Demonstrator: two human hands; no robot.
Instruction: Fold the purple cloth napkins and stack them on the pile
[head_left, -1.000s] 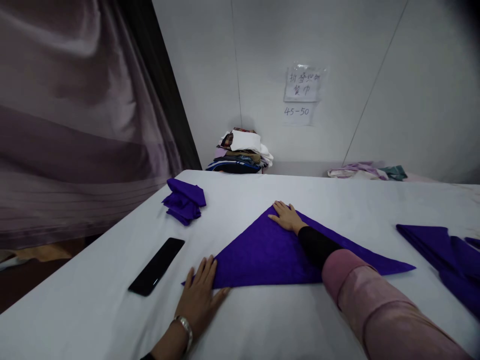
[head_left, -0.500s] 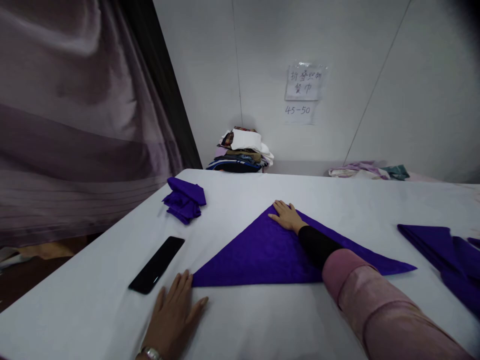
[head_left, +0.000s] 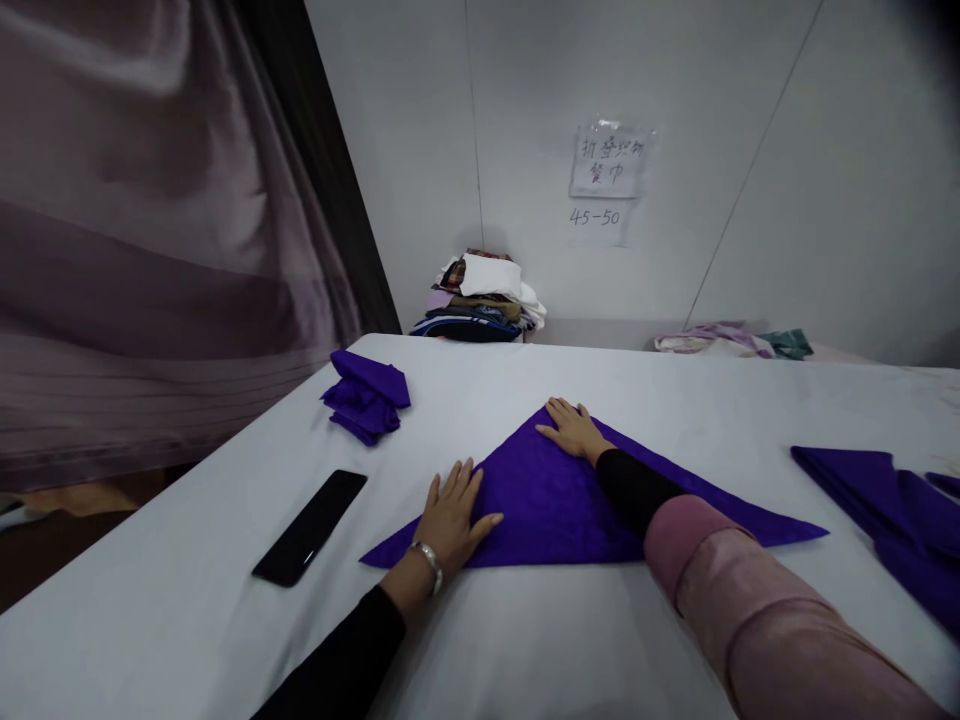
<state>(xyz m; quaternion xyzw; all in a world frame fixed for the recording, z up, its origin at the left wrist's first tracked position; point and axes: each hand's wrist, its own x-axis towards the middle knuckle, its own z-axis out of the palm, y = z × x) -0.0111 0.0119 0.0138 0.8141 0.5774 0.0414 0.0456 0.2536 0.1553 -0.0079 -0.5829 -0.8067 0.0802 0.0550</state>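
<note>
A purple cloth napkin [head_left: 540, 510], folded into a wide triangle, lies flat on the white table with its peak pointing away from me. My right hand [head_left: 572, 430] rests flat over the peak, fingers spread, its forearm crossing the cloth's right half. On the left slope of the triangle lies my left hand [head_left: 452, 515], palm down with the fingers apart and a silver bracelet at the wrist. Part of the cloth's lower edge is hidden under both arms.
A black phone [head_left: 311, 527] lies left of the napkin. Behind it sits a crumpled purple cloth [head_left: 367, 397], and folded purple cloths [head_left: 892, 510] lie at the right. Stacked clothes [head_left: 484, 298] stand beyond the white table's [head_left: 630, 372] far edge, below handwritten paper signs [head_left: 607, 165].
My left hand has moved up and to the right, from beside the napkin's left corner onto its left slope. The right hand stays on the peak.
</note>
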